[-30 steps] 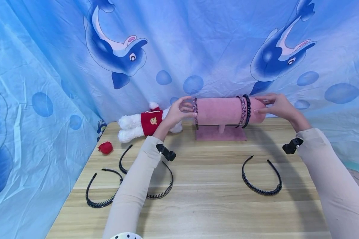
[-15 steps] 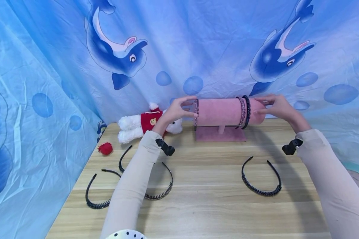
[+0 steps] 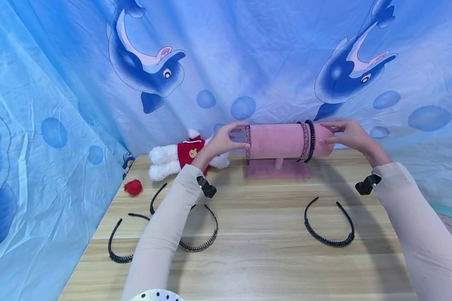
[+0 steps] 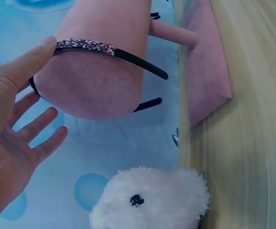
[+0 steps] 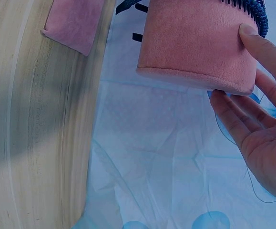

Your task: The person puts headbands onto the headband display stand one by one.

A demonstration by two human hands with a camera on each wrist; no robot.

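A pink, plush-covered headband stand point(image 3: 275, 140) stands at the back of the table, its roll lying level. At the roll's left end, a headband with pink and white glitter point(image 4: 92, 46) sits around it. My left hand point(image 3: 222, 141) holds that headband, thumb on its glittery front and index finger behind; the other fingers are spread. My right hand point(image 3: 350, 133) grips the roll's right end, its thumb point(image 5: 252, 36) pressing the side and its fingers at the end face. Near it, a glittery headband point(image 3: 306, 141) and a dark toothed headband point(image 3: 312, 141) sit side by side on the roll.
A white plush toy in a red top point(image 3: 190, 152) lies left of the stand, by a red pompom point(image 3: 133, 187). Several dark headbands, including one at front right point(image 3: 329, 241), lie on the wooden table point(image 3: 263, 255). A blue dolphin curtain point(image 3: 278, 54) hangs behind.
My left hand and the glittery headband have shifted slightly right along the roll from its left end. The right hand keeps its place on the stand.
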